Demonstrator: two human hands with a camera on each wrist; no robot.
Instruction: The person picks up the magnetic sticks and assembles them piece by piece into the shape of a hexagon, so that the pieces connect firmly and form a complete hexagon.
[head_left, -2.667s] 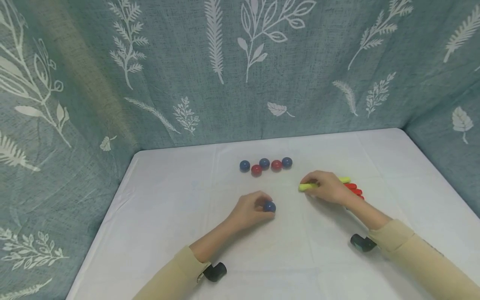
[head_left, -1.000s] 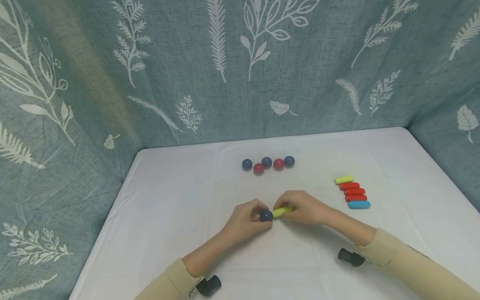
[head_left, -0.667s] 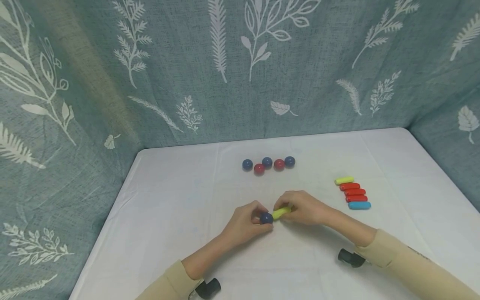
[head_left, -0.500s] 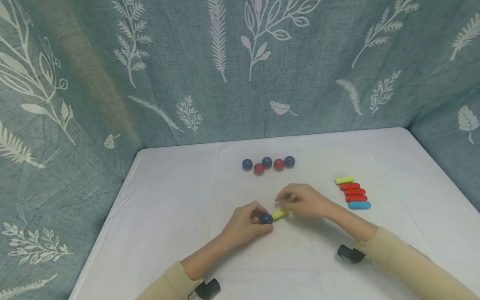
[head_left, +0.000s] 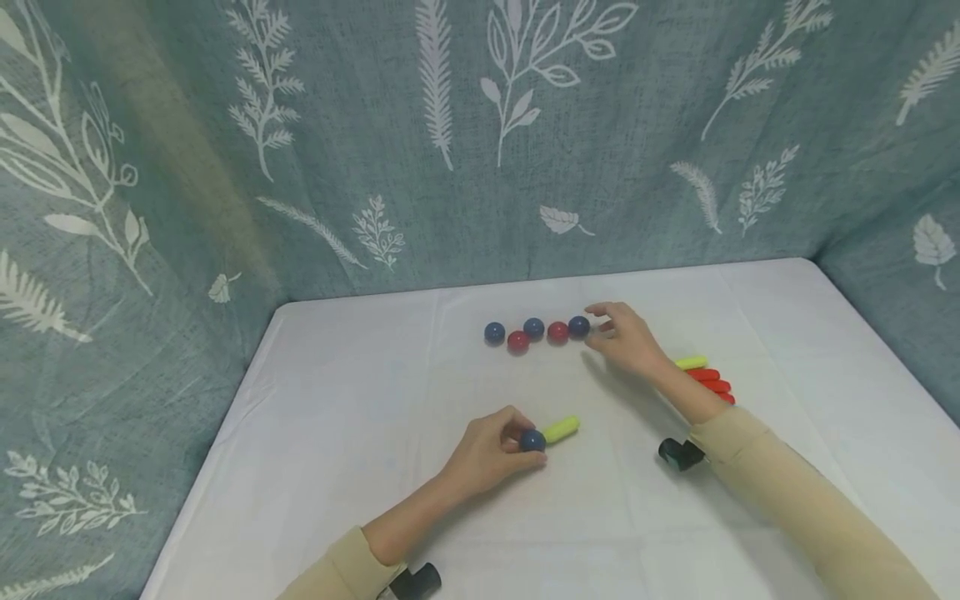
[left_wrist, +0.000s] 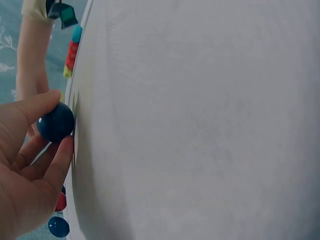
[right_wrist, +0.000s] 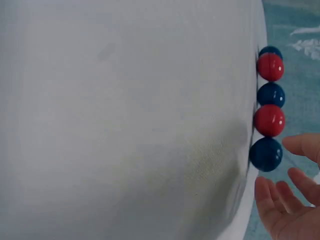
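Observation:
My left hand pinches a blue ball between thumb and fingers; the left wrist view shows this blue ball close up. A short yellow stick lies on the table, its near end against that ball. Farther back, my right hand reaches around the rightmost blue ball of a staggered row. In the right wrist view the fingers are spread beside the end blue ball, with a gap between them. Along the row, blue balls alternate with red balls.
Right of the row lie another yellow stick and several red sticks, partly hidden behind my right forearm. A white cloth covers the table. Behind it hangs a grey-green curtain with white leaf prints.
My right hand has brought a yellow stick from the right-hand group to the held ball and let it go. It has then moved back to the ball row. My left hand keeps its ball.

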